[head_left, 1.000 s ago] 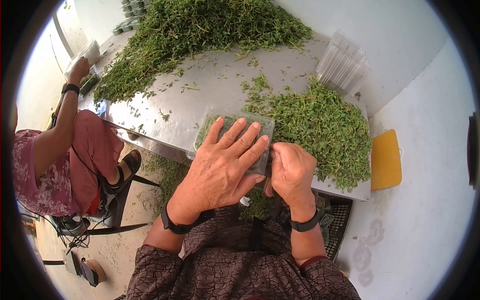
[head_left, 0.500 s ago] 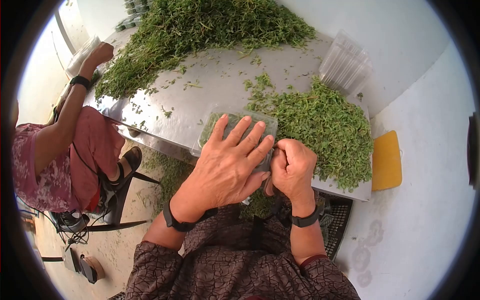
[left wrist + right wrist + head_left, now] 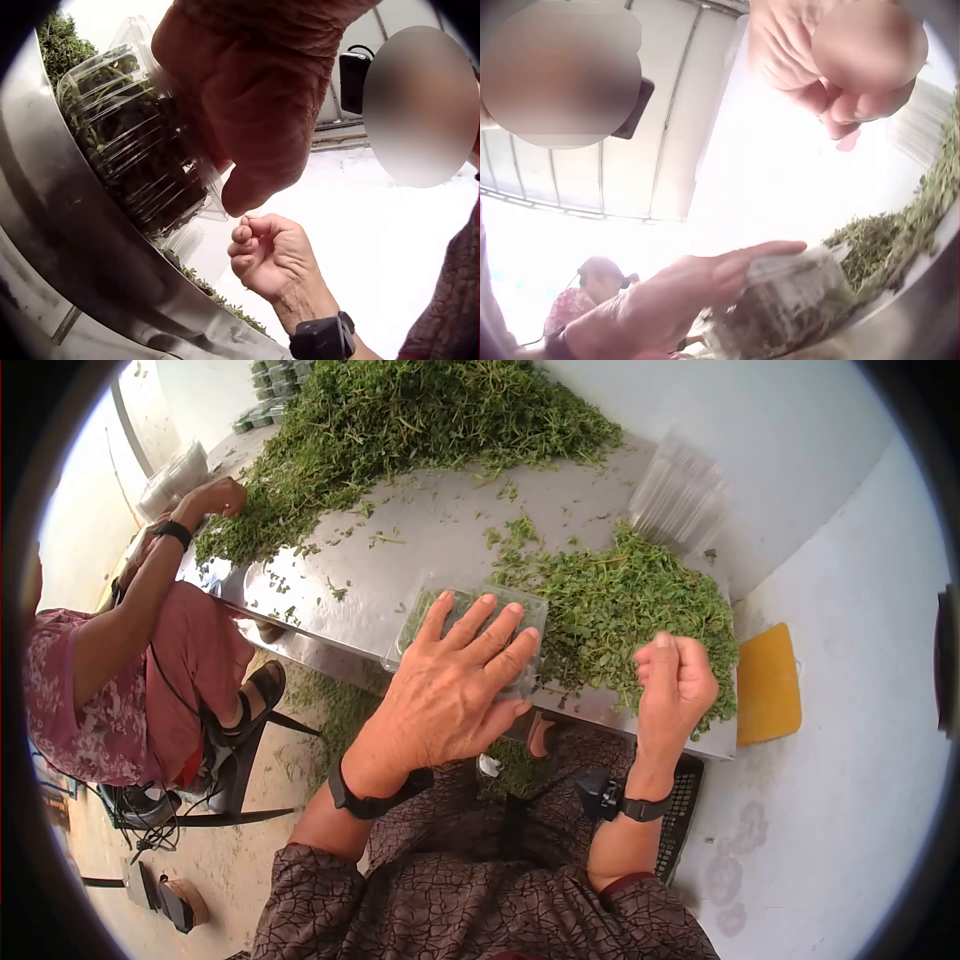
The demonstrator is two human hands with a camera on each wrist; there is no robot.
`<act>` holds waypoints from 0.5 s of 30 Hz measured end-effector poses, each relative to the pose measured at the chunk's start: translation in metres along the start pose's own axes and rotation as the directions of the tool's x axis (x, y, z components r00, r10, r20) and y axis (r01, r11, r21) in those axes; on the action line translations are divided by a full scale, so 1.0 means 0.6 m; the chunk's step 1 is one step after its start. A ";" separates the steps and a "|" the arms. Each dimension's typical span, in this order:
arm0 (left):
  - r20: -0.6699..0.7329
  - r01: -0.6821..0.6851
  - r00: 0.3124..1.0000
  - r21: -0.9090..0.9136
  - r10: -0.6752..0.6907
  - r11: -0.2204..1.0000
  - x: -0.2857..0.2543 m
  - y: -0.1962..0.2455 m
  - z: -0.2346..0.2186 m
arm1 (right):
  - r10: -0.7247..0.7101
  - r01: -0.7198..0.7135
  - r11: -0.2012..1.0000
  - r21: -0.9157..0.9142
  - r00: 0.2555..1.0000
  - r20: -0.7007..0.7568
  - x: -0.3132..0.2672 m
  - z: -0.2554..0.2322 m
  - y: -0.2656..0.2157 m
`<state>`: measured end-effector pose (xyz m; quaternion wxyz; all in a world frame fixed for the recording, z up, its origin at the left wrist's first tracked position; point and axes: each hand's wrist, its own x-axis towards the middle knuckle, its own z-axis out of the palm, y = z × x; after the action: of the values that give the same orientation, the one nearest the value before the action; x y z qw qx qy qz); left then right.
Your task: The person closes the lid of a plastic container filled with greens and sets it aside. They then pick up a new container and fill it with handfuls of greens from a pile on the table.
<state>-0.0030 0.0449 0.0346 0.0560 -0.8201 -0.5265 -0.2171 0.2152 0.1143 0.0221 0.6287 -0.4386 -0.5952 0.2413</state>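
Note:
Spread fingers of the left hand (image 3: 450,685) press down on the lid of a clear plastic box (image 3: 408,628) at the table's near edge. Green sprigs fill the box (image 3: 124,131) in the left wrist view, where the left hand (image 3: 244,97) lies over its lid side. Off to the right, the right hand (image 3: 675,685) is raised apart from the box, its fingers curled and thumb against them, near a heap of green leaves (image 3: 635,600). No object shows in the right hand (image 3: 276,259) in the left wrist view.
A larger pile of greens (image 3: 430,420) covers the table's back. Stacked clear lids or boxes (image 3: 680,495) stand back right. A yellow board (image 3: 768,685) is beside the table, a black crate (image 3: 684,800) below it. Another person's forearm (image 3: 150,580) reaches in at left.
The right hand has left the box's right corner and moved right, its fingers still curled. The left hand stays on the box. The other person's hand has moved right toward the large pile.

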 end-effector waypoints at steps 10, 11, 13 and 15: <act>-0.388 0.081 0.894 -0.351 -0.224 0.933 -0.028 -0.041 -0.038 | 0.029 -0.005 0.995 -0.104 0.972 0.233 -0.057 0.020 -0.032; -0.464 0.167 0.829 -0.327 -0.312 0.930 -0.034 -0.049 -0.036 | 0.071 -0.054 0.996 -0.073 0.961 0.267 -0.060 0.027 -0.035; -0.368 0.339 0.796 -0.388 -0.481 0.857 -0.046 -0.057 -0.031 | 0.098 -0.089 0.995 -0.044 0.947 0.306 -0.065 0.040 -0.035; -0.228 0.461 0.757 -0.477 -0.612 0.748 -0.056 -0.066 -0.021 | 0.127 -0.120 0.992 -0.043 0.918 0.377 -0.067 0.049 -0.033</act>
<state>-0.0537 0.0299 0.0265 -0.0772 -0.5670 -0.6684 -0.4753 0.1758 0.0789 0.0144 0.4815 -0.4263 -0.6786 0.3549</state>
